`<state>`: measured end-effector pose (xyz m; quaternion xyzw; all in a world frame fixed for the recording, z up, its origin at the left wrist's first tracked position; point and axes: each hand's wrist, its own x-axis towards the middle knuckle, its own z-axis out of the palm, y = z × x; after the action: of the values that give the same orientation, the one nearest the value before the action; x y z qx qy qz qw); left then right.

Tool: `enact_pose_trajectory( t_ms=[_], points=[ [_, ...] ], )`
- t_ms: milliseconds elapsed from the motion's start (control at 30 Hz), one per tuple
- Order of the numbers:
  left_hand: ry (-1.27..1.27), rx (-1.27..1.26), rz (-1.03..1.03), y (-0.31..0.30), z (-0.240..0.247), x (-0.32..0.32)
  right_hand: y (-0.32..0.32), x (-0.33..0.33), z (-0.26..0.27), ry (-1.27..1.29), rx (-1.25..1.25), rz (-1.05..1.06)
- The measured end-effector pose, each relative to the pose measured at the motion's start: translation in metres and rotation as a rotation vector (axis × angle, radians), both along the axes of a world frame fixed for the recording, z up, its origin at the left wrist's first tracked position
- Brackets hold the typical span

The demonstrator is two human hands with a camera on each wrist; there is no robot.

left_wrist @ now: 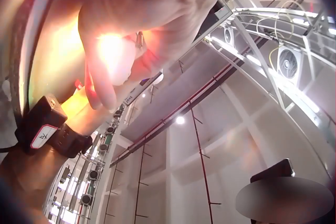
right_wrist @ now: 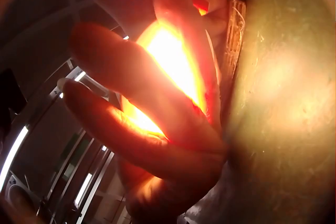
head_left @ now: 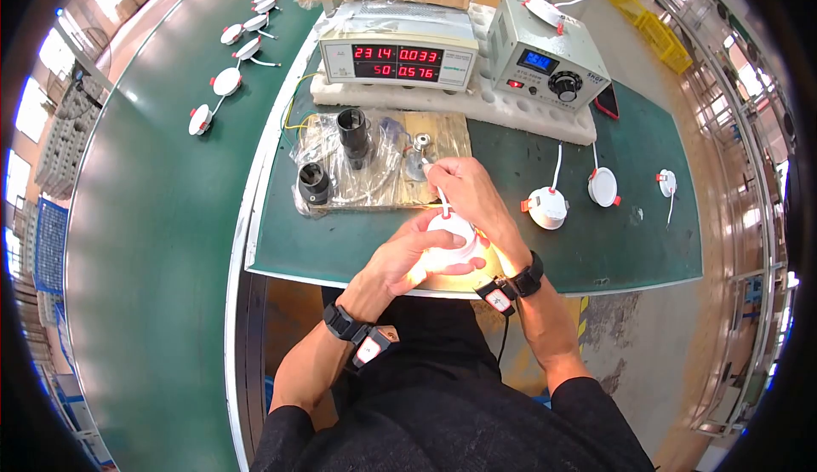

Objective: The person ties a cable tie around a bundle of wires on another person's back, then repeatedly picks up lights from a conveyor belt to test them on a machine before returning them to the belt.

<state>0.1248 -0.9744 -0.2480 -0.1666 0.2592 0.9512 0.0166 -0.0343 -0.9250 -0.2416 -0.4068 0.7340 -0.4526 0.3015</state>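
Observation:
A round white lamp (head_left: 451,240), brightly lit on its underside, is gripped by the left hand (head_left: 408,255), thumb across its back and fingers around the rim. From the lamp a white cable (head_left: 442,202) runs up to the right hand (head_left: 468,191), which pinches the cable's end beside a small metal fitting (head_left: 422,141) on the plastic-wrapped board (head_left: 442,144). In the right wrist view the left hand's fingers (right_wrist: 157,113) spread over the glowing face. Glare washes out the lamp (left_wrist: 113,58) in the left wrist view. Whether the cable's tip touches the fitting cannot be told.
Two black sockets (head_left: 351,131) stand on the board's left part. Behind are a power meter (head_left: 400,55) with red digits and a grey regulator box (head_left: 545,55). Several white lamps (head_left: 545,207) lie to the right, others on the green belt (head_left: 162,242) at left.

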Motion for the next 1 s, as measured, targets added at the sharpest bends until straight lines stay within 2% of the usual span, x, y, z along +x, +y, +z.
enact_pose_trajectory(
  t_ms=[167, 367, 1000],
  points=[
    [0.018, -0.011, -0.024, -0.0008, 0.0005, 0.0011, -0.0005, -0.0005, 0.0013, -0.024, 0.005, 0.008],
    [0.063, 0.108, -0.008, -0.0031, 0.0032, 0.0063, -0.0002, 0.0004, 0.0021, -0.02, 0.009, 0.004],
    [0.06, 0.055, 0.015, 0.0007, -0.0041, 0.0029, 0.0002, 0.0, 0.0024, 0.011, 0.026, 0.007]
  ],
)
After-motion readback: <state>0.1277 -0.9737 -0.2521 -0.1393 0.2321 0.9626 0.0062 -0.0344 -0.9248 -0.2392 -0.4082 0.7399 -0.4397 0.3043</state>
